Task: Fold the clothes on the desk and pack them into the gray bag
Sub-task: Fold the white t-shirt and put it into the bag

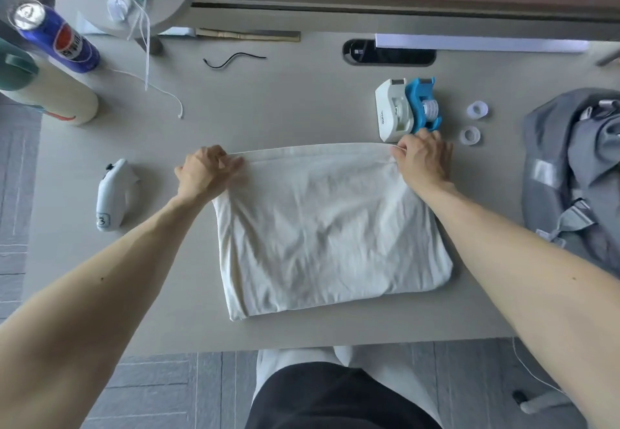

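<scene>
- Head view, looking down on the desk [302, 106]: a white garment [328, 227] lies flat in the middle of it, directly in front of the person, with its near edge close to the desk's front edge.
- The garment is already folded into a rough rectangle with its long axis running left to right. The cloth is soft and creased, the near corners are rounded, and a hem line runs along the far edge.
- The gray bag [570, 173] slumps at the desk's right end, well apart from the garment and on the right arm's side. Whether its mouth is open I cannot tell.
- The left hand [204, 173] pinches the far left corner and the right hand [424, 158] pinches the far right corner. They are held wide apart with the far hem stretched between them.
- Since both grips are on the far edge, the next fold probably brings that edge toward the body, across the short axis.
- A tape dispenser [392, 113] sits just beyond the right hand, close enough to catch on a lifted corner.
</scene>
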Demonstrator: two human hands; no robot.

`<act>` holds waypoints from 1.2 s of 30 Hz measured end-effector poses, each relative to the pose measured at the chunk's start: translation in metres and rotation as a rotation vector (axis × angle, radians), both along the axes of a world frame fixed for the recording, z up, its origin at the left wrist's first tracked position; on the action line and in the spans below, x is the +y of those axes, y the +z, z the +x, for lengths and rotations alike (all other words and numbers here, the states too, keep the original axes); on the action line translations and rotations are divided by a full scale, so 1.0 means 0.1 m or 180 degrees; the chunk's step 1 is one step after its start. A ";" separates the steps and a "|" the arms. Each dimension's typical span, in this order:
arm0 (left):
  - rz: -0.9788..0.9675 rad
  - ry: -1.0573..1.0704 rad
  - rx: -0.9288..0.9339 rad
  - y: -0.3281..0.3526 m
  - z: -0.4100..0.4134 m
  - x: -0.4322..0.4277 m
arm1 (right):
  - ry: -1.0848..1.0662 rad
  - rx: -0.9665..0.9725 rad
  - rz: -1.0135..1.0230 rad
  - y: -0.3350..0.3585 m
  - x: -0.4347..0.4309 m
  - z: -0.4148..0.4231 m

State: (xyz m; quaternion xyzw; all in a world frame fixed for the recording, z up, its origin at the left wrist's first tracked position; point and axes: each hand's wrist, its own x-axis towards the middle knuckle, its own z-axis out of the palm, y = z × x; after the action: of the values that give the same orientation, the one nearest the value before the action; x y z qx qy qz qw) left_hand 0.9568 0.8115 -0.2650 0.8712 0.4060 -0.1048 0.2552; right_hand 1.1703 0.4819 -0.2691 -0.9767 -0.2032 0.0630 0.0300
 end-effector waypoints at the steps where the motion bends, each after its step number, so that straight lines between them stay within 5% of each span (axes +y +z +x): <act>1: -0.0039 0.0126 -0.0058 -0.01 -0.03 -0.01 | -0.0035 -0.0075 0.0053 0.02 0.00 -0.02; 9: -0.0407 0.1381 -0.0218 0.09 -0.72 -0.46 | 0.0670 0.0127 0.0294 0.00 0.03 -0.85; 15: -0.1260 0.1314 0.0182 0.04 -1.17 -0.86 | 0.1005 0.0835 -0.0165 -0.24 -0.11 -1.31; 19: -0.2226 0.1532 -0.0327 0.10 -1.27 -1.04 | 0.1158 0.1038 -0.0161 -0.14 -0.10 -1.33; 26: -0.2682 0.1181 -0.1136 0.49 -1.19 -1.20 | 0.1591 0.1269 -0.0186 -0.13 -0.18 -1.68; 33: -0.3070 0.0504 -0.1416 0.92 -0.64 -1.60 | 0.1904 0.1924 0.1496 0.18 -0.41 -1.90; 36: -0.3179 0.0082 -0.1368 1.06 -0.27 -1.88 | 0.1398 0.2657 0.2213 0.40 -0.59 -1.86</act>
State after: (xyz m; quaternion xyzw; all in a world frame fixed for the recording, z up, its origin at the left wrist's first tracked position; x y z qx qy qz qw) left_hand 0.9302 0.6231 -0.1594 0.6408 0.2562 -0.1014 0.7166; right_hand 0.9848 0.4226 -0.2289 -0.7370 -0.3806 0.3768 0.4124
